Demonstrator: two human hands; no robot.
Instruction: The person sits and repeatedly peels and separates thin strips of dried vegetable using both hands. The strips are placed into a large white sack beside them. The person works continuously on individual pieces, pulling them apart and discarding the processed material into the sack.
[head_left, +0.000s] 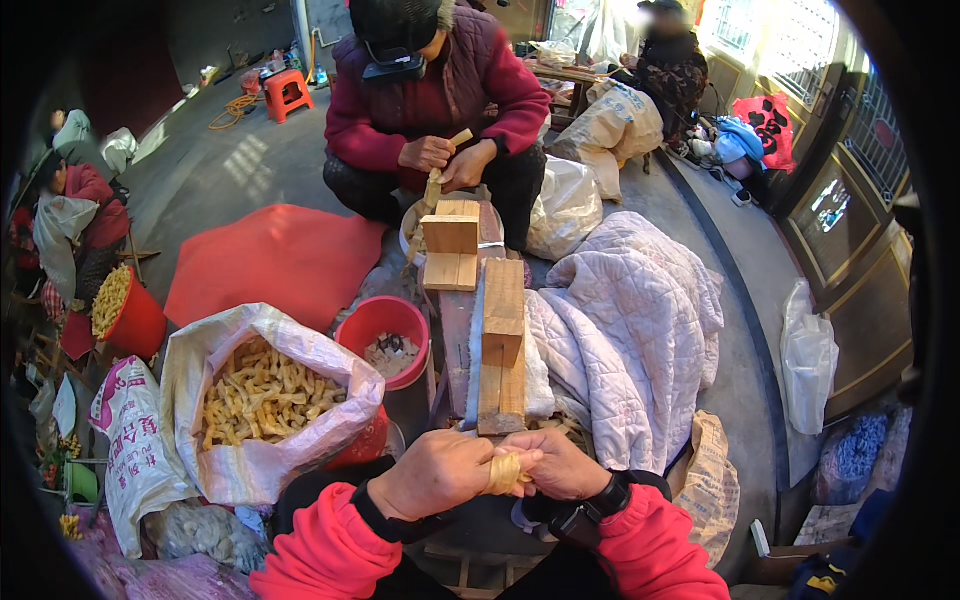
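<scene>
My left hand (442, 472) and my right hand (561, 463) meet low in the middle of the view. Between them is a pale yellow pliable strip (504, 475), folded or wound into a short bundle; the fingers hide part of it. My left fingers and thumb pinch it from one side, my right from the other. Just beyond my hands stands a wooden block fixture (504, 315), mounted on a narrow bench with a white cloth beside it. To the left, an open woven sack (360, 420) holds many yellow knotted pieces (270, 390).
Opposite me a crouching person (450, 90) grips another yellow strip (435, 184) behind a second wooden fixture (451, 255). A red bucket (416, 352) with scraps stands left of the bench. A quilt (622, 315) lies right of it. A red mat (270, 262) covers floor at left.
</scene>
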